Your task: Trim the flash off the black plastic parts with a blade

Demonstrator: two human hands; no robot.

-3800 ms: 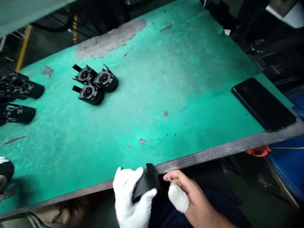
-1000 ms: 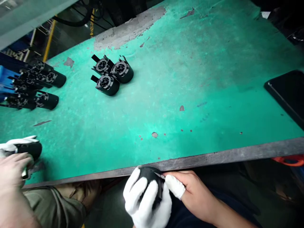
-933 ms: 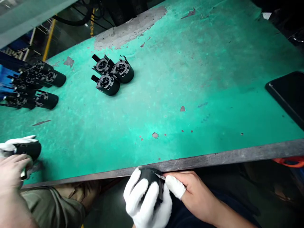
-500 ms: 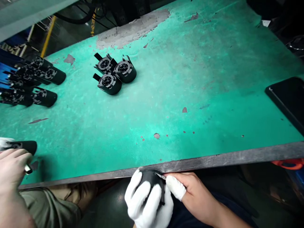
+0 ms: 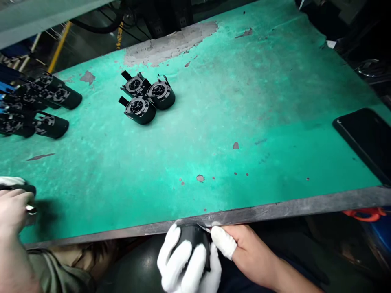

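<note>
In a white glove, my left hand [image 5: 186, 266] wraps its fingers round a black cup-shaped plastic part [image 5: 193, 234] just below the table's front edge. My right hand [image 5: 255, 256] is bare except for a white cover over the thumb. It is closed on a thin metal blade [image 5: 204, 228], whose tip lies against the upper right rim of the black part. The blade's handle, if there is one, is hidden in the right hand. The far side of the part is out of sight.
On the green table [image 5: 275, 106] stand three black cylindrical parts [image 5: 140, 110] in a group. More such parts [image 5: 51, 125] crowd the far left. A dark phone-like slab [image 5: 366, 142] lies at the right. A co-worker's hand [image 5: 14, 211] works at the left edge.
My hands and the black part sit slightly lower and further left in view, the blade still at the rim. The co-worker's hands and part have shifted left.
</note>
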